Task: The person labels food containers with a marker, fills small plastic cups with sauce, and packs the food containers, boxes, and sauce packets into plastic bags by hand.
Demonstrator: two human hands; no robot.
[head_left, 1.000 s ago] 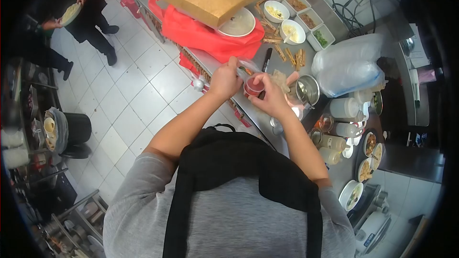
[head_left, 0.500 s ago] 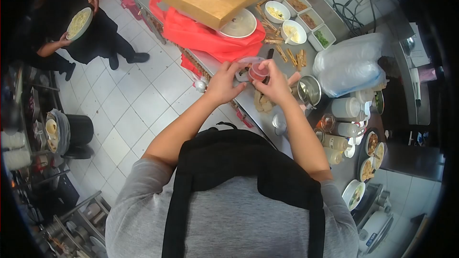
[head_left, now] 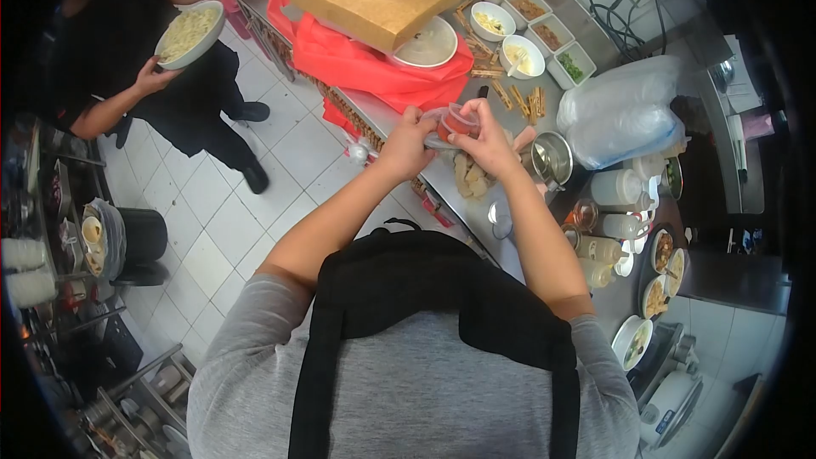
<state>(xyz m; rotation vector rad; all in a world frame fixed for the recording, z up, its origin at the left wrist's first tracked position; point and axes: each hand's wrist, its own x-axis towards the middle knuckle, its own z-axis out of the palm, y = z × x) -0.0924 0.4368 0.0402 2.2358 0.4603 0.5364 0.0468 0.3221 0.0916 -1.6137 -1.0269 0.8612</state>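
Above the front edge of the steel counter, my two hands meet around small clear plastic ware. My right hand point(head_left: 490, 144) is closed on a small clear cup point(head_left: 459, 121) with red contents, which looks tilted. Fingers of my left hand point(head_left: 406, 146) are closed on a clear plastic container point(head_left: 433, 125) right beside that cup; what is inside it is hard to make out. Below my right hand lies a crumpled beige cloth point(head_left: 470, 177) on the counter, with a metal pot point(head_left: 551, 160) to its right.
A red bag point(head_left: 365, 68) and a cardboard box point(head_left: 378, 2) with a white bowl on top stand ahead. Trays of toppings point(head_left: 571, 66) line the back. Several bottles point(head_left: 616, 188) stand right. At left, a co-worker carries a bowl of noodles point(head_left: 189, 36).
The small red cup has tilted and come closer to the container in my left hand. The co-worker has stepped nearer with the noodle bowl, the other arm now stretched toward the counter.
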